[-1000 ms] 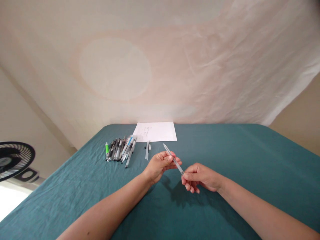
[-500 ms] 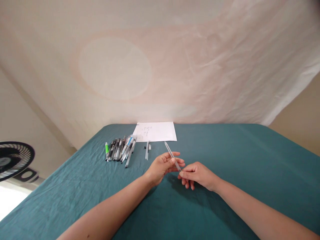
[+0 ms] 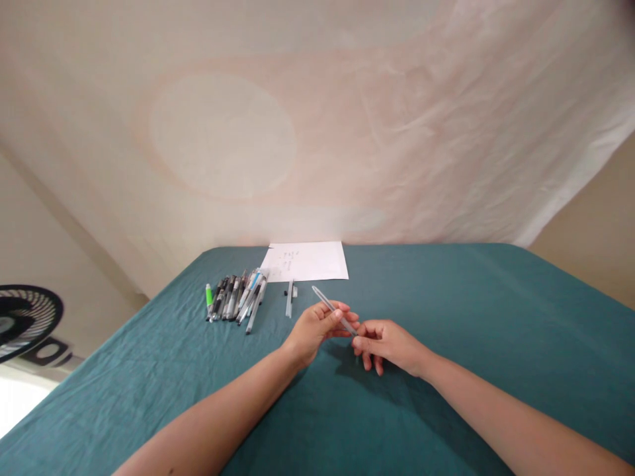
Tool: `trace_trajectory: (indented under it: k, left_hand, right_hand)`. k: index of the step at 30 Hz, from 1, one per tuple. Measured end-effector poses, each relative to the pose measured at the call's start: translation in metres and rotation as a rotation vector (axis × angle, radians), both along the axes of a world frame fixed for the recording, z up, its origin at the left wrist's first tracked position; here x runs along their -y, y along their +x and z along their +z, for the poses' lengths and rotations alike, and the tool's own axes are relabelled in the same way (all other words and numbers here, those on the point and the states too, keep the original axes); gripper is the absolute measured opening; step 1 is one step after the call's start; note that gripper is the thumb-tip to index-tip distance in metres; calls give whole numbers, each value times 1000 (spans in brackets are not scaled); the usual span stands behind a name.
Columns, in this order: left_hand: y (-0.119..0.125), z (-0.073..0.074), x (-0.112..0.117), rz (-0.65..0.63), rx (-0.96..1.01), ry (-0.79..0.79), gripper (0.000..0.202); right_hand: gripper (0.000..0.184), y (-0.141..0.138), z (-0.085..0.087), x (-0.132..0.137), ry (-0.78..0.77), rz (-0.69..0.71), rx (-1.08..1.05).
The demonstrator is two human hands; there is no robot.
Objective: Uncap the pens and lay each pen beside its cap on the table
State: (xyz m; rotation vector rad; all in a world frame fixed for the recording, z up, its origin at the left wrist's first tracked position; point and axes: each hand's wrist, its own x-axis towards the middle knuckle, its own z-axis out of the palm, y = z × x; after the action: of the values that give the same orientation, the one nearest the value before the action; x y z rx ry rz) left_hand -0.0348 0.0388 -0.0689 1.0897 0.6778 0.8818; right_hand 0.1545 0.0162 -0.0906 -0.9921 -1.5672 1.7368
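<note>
one clear pen point(image 3: 325, 299) is pinched by left hand point(image 3: 315, 330) and right hand point(image 3: 389, 344); heaped pens point(image 3: 239, 297) at their ten o'clock, paper point(image 3: 315, 262) at eleven.

Soft, moderate light fills the scene, leaving the counter point(image 3: 461, 304) evenly lit though darker toward the near middle. The brightest spot is the lower left corner, burnt out to plain white. Beneath the left hand point(image 3: 317, 330) and right hand point(image 3: 381, 345) lies a dim, blurry-edged shadow. The pale curtain point(image 3: 337, 145) shows gentle shading in its creases, and a dark smudge clouds the top right corner. Wide-angle distortion splays the counter's sides and stretches the forearms outward. Fine detail is soft: writing on the paper point(image 3: 317, 261) is unreadable, and the pens point(image 3: 231, 297) blend together.
</note>
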Motion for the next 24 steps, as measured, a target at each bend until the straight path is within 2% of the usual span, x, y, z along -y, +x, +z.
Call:
trace_trajectory:
  k: [10,14,18,24]
  left_hand:
    - [1,-1,0,95,34,-30,29]
    - [1,-1,0,88,40,-38,30]
    - [2,-2,0,79,29,-37,32]
    - [1,-4,0,98,24,-29,30]
  right_hand:
    - [41,1,1,-1,-24,31,-9]
    - [42,1,2,-1,-19,72,3]
    - [35,0,2,0,-20,10,7]
    - [40,-1,3,0,-27,30,-6]
